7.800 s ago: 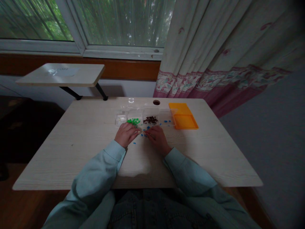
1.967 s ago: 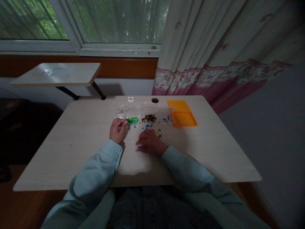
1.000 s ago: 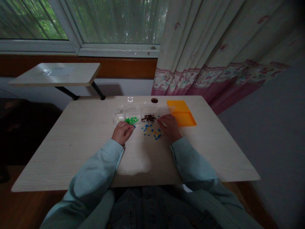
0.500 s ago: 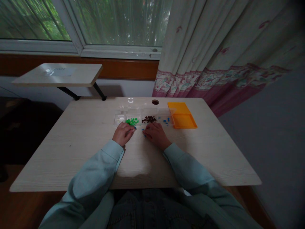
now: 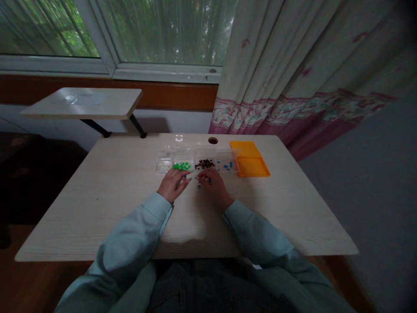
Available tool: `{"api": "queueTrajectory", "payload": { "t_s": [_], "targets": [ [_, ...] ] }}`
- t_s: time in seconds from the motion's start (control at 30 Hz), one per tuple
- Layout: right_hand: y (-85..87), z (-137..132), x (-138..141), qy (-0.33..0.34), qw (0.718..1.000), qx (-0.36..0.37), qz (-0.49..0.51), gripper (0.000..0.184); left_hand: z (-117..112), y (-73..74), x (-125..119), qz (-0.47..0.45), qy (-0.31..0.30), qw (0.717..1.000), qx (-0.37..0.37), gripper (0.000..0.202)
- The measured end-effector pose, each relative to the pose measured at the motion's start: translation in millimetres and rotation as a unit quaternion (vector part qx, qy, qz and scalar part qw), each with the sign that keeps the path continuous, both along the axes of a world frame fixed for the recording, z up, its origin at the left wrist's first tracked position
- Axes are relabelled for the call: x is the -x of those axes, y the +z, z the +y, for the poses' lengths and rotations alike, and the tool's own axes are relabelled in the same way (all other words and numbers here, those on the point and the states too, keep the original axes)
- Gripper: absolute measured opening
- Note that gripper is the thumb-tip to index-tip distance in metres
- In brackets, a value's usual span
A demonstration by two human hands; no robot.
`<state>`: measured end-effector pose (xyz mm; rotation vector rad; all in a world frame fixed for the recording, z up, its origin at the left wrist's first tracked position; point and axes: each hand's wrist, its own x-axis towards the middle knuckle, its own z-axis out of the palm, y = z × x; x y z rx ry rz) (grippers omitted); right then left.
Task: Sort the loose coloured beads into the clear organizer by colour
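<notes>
In front of the clear compartment box [image 5: 164, 159], my left hand [image 5: 170, 184] rests low over the table with thumb and forefinger apart. A small blue piece [image 5: 185, 176] lies in the gap between them; whether it is gripped is not visible. Facing it, my right hand [image 5: 213, 186] is closed in a pinch, with a bit of blue at its fingertips. More tiny blue pieces [image 5: 199, 186] show beneath these fingers, partly hidden. The box's compartments contain green pieces [image 5: 181, 166], dark brown pieces [image 5: 204, 164] and, at the right, blue pieces [image 5: 227, 166].
An orange open case [image 5: 252, 167] touches the box's right end on the pale wooden table [image 5: 276, 208]. Behind the box is a round cable hole [image 5: 213, 140]. A raised shelf [image 5: 114, 100] stands at the back left, and a curtain [image 5: 260, 87] hangs behind the table.
My left thumb and forefinger have spread apart, and this hand has moved slightly right. My right hand stays nearly in place, its fingers shifting a little. The whole view has shifted slightly.
</notes>
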<state>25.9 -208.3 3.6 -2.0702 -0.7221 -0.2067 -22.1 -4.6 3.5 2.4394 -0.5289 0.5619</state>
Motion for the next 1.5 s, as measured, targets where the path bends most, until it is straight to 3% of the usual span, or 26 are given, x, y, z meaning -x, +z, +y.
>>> {"api": "queueTrajectory", "payload": {
  "t_s": [0.2, 0.43, 0.7, 0.77, 0.87, 0.97, 1.1, 1.5],
  "targets": [
    [-0.6, 11.5, 10.3, 0.009, 0.970, -0.142, 0.198, 0.031, -12.2, 8.0, 6.7, -0.037, -0.007, 0.999, -0.002, 0.029],
    [1.1, 11.7, 15.2, 0.060, 0.960, -0.150, 0.227, 0.033, -8.9, 3.3, 8.3, -0.076, 0.007, 0.996, -0.036, 0.023],
    [6.3, 7.6, 17.0, 0.047, 0.985, -0.091, 0.138, 0.029, -2.0, 4.1, 7.8, -0.081, 0.006, 0.996, -0.039, 0.022],
    [7.0, 1.7, 12.1, 0.027, 0.992, -0.070, 0.097, 0.029, 10.8, 7.4, 5.8, -0.080, 0.032, 0.996, -0.036, 0.022],
    [7.6, -11.9, 1.4, -0.008, 1.000, -0.022, 0.020, 0.024, 39.0, 9.4, 0.3, -0.084, 0.123, 0.989, -0.007, 0.022],
    [7.8, -24.1, -7.1, 0.034, 0.994, 0.075, -0.067, 0.017, 65.7, 4.5, -6.4, -0.102, 0.203, 0.974, 0.015, 0.025],
    [6.3, -28.7, -8.2, 0.121, 0.971, 0.175, -0.105, 0.012, 81.1, -4.5, -12.0, -0.095, 0.242, 0.965, 0.004, 0.028],
    [4.8, -26.1, -5.8, 0.129, 0.965, 0.197, -0.116, 0.010, 85.3, -9.7, -13.0, -0.077, 0.249, 0.965, -0.009, 0.022]
  ]
}}
